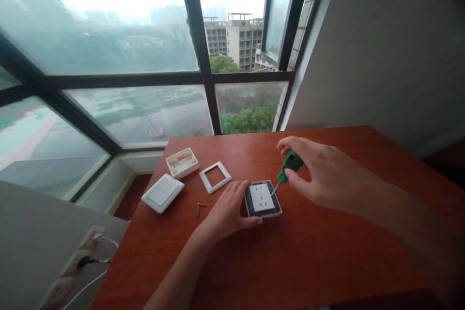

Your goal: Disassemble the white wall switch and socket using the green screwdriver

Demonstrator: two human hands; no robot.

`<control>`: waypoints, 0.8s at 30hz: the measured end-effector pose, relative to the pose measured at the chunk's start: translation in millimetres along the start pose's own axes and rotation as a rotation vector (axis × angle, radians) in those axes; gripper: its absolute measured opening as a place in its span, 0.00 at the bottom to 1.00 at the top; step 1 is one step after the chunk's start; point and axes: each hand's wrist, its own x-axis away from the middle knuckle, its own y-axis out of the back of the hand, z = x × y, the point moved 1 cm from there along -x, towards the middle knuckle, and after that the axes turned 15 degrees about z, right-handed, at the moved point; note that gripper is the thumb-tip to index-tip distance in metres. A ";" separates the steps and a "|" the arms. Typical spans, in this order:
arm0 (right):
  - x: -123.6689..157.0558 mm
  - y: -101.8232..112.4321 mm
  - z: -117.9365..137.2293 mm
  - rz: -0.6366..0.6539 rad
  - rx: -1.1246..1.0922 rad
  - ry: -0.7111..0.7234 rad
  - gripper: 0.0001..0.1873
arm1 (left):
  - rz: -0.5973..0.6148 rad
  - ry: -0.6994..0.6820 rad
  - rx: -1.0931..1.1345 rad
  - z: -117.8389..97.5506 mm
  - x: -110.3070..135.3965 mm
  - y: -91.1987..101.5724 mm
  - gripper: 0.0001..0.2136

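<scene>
A wall socket (262,197) with a white face and dark surround lies on the brown table. My left hand (232,207) grips it from the left side, fingers at its far edge and thumb along its near edge. My right hand (316,169) holds a screwdriver (289,165) by its green handle. The screwdriver slants down to the left, and its tip meets the right part of the socket, by the edge of the white face. Whether the tip sits in a screw or slot is too small to tell.
Left of the socket lie a white square frame (215,177), a few screws (199,207), a white switch (163,193) and an open white mounting box (182,162). Windows (209,79) stand behind the table (312,256). Wall outlets (74,261) with plugged cords are at lower left.
</scene>
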 end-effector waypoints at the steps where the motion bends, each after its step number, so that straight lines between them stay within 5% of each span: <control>1: -1.4 -0.4 -1.1 -0.003 0.033 -0.036 0.17 | 0.001 0.002 -0.001 -0.2 0.0 0.3 0.43; 7: -5.1 -0.8 -2.9 -0.026 -0.001 -0.013 0.09 | 0.004 0.000 -0.005 0.0 0.3 0.6 0.43; 12: 0.4 -0.2 -1.8 -0.013 -0.037 0.107 0.19 | 0.004 -0.003 0.004 1.1 0.3 -0.1 0.43; 18: -3.6 -1.2 -5.4 -0.023 0.018 0.070 0.10 | 0.008 0.007 0.012 0.2 0.1 0.3 0.43; 24: -0.9 0.1 -1.2 0.009 -0.001 0.084 0.21 | 0.005 -0.002 0.005 -1.0 0.5 1.0 0.43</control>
